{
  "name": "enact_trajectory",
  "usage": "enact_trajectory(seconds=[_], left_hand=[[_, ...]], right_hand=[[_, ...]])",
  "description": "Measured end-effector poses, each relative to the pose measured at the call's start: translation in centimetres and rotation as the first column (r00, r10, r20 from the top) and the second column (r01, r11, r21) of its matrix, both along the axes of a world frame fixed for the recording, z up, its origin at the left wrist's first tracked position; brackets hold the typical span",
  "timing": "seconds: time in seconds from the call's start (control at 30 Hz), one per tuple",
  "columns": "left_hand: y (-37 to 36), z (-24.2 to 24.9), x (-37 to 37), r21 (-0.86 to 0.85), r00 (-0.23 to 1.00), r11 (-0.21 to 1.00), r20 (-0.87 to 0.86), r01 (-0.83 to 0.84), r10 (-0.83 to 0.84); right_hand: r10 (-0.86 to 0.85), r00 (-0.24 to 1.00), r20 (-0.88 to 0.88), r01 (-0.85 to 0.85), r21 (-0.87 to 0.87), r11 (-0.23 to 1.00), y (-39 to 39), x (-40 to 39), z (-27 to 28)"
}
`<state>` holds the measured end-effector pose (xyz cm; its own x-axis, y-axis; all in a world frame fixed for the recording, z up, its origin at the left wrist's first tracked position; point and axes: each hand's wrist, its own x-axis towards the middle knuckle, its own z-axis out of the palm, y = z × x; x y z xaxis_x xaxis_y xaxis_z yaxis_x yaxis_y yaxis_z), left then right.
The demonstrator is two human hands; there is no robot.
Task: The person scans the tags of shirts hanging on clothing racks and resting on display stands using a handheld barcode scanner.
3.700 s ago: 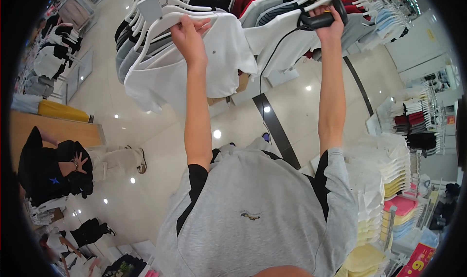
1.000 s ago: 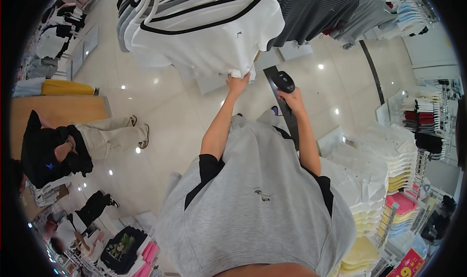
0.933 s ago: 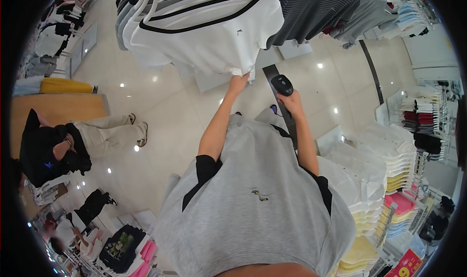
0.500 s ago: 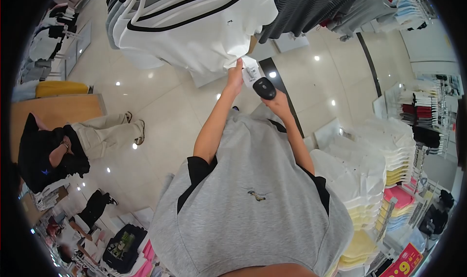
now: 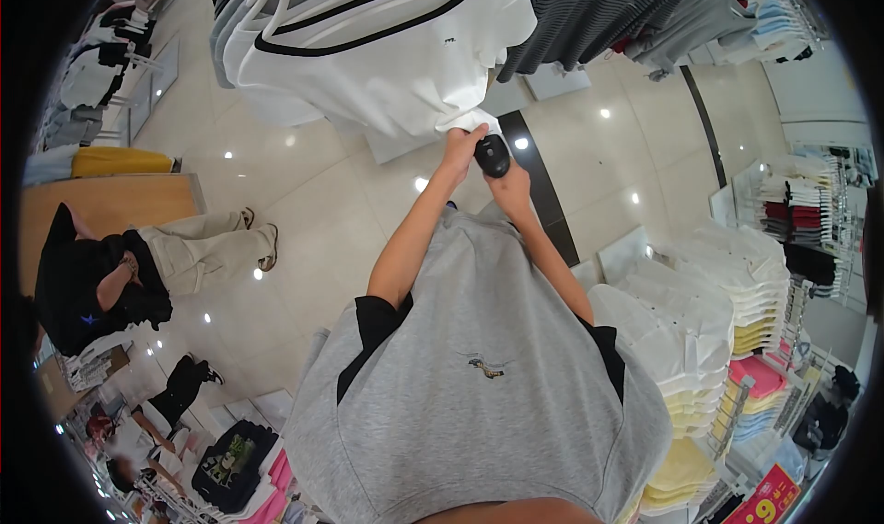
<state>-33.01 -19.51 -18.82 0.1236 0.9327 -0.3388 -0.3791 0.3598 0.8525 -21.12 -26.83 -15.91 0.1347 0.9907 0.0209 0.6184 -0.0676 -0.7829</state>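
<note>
The scene is viewed from the wearer's head, steeply downward and somewhat forward. The lower middle is filled at close range by the wearer's grey T-shirt [image 5: 497,404], seen from above. At arm's reach, the left hand [image 5: 463,148] and right hand [image 5: 509,188] are framed just above centre, beneath the white T-shirt [image 5: 387,77], whose hangers [image 5: 287,4] are cut by the top edge. A very wide field is covered, rounded by dark corners; the tiled floor [image 5: 322,202] is looked down upon, and a person [image 5: 101,280] is shown sideways at the left.
</note>
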Motion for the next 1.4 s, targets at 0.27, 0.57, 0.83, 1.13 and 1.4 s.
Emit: enact_trajectory(seconds=[0.27,0.57,0.83,1.13,1.4], left_hand=[[0.0,-0.6,0.2,-0.045,0.996,0.998,0.064,-0.054,0.057],[0.7,-7.5,-2.5,-0.406,0.936,0.882,-0.338,-0.239,0.098],[0.6,-0.6,-2.7,-0.136,0.976,0.982,-0.191,-0.13,0.103],[3.5,22.6,-5.8,0.528,0.885,0.718,0.172,-0.453,0.432],[9.7,28.4,-8.5,0.577,0.834,0.605,0.323,-0.548,0.447]], right_hand=[[-0.006,1.0,-0.013,0.004,-0.14,0.99,0.5,0.8,0.1],[-0.009,0.985,-0.173,-0.004,-0.08,0.997,0.5,3.0,-1.7],[0.098,0.603,-0.792,0.124,0.214,0.969,16.0,10.8,12.0],[0.278,0.241,-0.93,0.193,0.326,0.925,33.1,17.0,26.4],[0.406,-0.115,-0.907,0.158,0.387,0.908,31.9,18.0,28.6]])
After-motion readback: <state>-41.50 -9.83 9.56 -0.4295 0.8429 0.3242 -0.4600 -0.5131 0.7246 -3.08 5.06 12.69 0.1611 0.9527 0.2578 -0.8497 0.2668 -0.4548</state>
